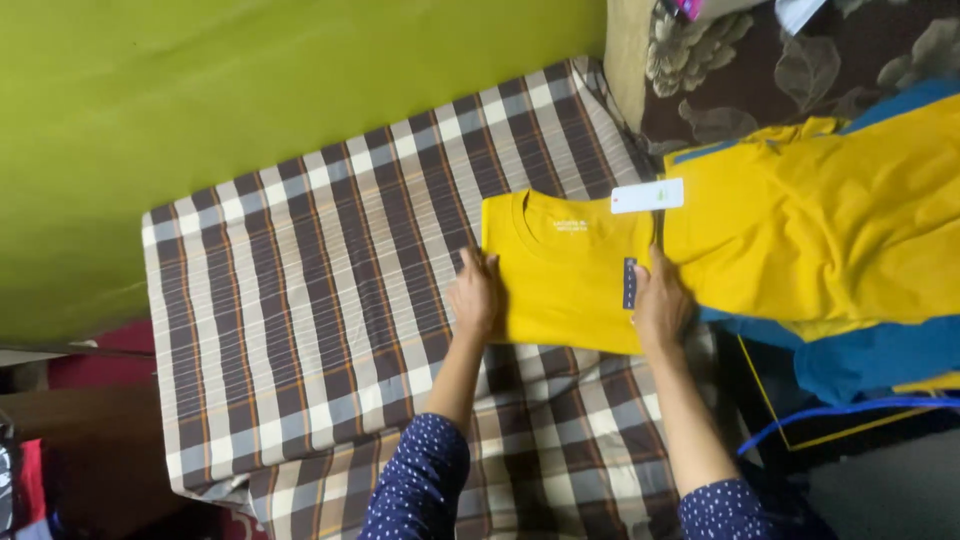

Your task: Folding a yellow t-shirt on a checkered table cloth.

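A folded yellow t-shirt (565,275) lies on a brown-and-white checked cloth (330,300), neck opening toward the far side, with a white tag (648,195) at its upper right. My left hand (474,295) presses flat on the shirt's left edge. Over on the shirt's right edge rests my right hand (660,305), beside a small dark label. Both hands lie flat with fingers together, gripping nothing. My sleeves are dark blue with white dots.
A pile of unfolded yellow garments (830,220) lies to the right over blue ones (880,355). A green wall (200,110) is behind the checked cloth. A brown floral fabric (760,70) sits at the top right. Red items (90,365) lie at the lower left.
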